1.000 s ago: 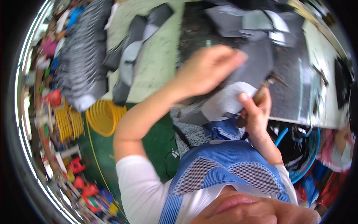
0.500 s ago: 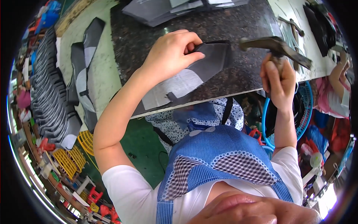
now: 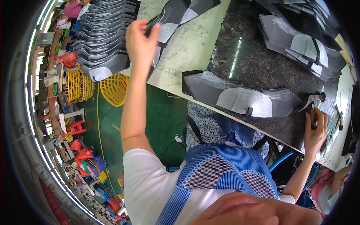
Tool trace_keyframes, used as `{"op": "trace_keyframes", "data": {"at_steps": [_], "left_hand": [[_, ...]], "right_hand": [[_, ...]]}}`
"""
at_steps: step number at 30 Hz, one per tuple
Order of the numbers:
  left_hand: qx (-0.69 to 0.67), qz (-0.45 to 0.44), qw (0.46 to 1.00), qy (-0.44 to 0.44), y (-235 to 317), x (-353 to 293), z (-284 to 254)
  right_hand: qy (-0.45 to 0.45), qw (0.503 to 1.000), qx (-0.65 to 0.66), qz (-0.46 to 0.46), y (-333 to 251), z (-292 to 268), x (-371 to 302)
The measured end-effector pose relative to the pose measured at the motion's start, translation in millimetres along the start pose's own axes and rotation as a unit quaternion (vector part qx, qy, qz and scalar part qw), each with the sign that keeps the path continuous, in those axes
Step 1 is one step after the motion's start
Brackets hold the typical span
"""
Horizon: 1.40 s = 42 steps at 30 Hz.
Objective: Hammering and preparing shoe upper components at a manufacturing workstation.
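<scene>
My left hand point(image 3: 141, 45) is raised at the upper left, thumb and fingers apart, with nothing visible in it. It is nearest to two flat dark grey pieces point(image 3: 173, 17) with pale patches, which look like shoe uppers. Whether it touches them I cannot tell. My right hand point(image 3: 315, 129) is closed around the handle of a hammer point(image 3: 313, 100), its metal head low over the dark slab. A similar dark grey piece point(image 3: 245, 101) with a rounded pale patch lies along the slab's front edge, its left end reaching over the pale tabletop.
A long overlapping row of grey pieces point(image 3: 103, 41) stands at the left. More pieces point(image 3: 300, 41) are piled at the back right of the dark slab point(image 3: 225, 56). A second hammer point(image 3: 339, 118) lies right of my hand. Yellow baskets point(image 3: 114, 90) stand below the table's left end.
The view has swung left. My left hand has let go of the piece on the slab and moved left to the other pieces. My right hand has lowered the hammer towards the slab.
</scene>
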<state>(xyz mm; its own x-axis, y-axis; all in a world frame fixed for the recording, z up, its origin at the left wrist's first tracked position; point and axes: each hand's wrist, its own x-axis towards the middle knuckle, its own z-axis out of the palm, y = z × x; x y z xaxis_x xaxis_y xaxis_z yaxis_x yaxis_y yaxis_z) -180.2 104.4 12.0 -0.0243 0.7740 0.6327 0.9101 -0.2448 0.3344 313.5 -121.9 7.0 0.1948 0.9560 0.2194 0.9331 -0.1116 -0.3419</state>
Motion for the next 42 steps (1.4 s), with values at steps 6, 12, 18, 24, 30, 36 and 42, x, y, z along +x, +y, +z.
{"op": "trace_keyframes", "data": {"at_steps": [6,12,18,24,30,36,42], "left_hand": [[-0.198,-0.144,0.962,-0.118,-52,-9,7],[-0.109,-0.099,0.972,-0.181,-50,6,14],[-0.341,-0.118,0.901,-0.243,25,-2,-31],[-0.475,-0.125,0.836,-0.245,53,-9,-14],[-0.506,-0.133,0.822,-0.225,60,-14,2],[-0.519,-0.103,0.812,-0.247,64,-11,4],[-0.094,0.147,0.980,-0.095,32,-7,22]], "right_hand": [[0.115,0.991,0.039,-0.056,-12,-16,19],[-0.039,0.967,0.201,-0.150,-124,-12,73],[-0.195,0.875,0.367,-0.249,-223,53,133],[-0.242,0.864,0.425,-0.115,-244,94,152],[-0.212,0.883,0.409,-0.092,-237,92,144],[-0.120,0.910,0.343,-0.199,-234,91,137],[-0.290,0.837,0.413,-0.212,-228,43,107]]}}
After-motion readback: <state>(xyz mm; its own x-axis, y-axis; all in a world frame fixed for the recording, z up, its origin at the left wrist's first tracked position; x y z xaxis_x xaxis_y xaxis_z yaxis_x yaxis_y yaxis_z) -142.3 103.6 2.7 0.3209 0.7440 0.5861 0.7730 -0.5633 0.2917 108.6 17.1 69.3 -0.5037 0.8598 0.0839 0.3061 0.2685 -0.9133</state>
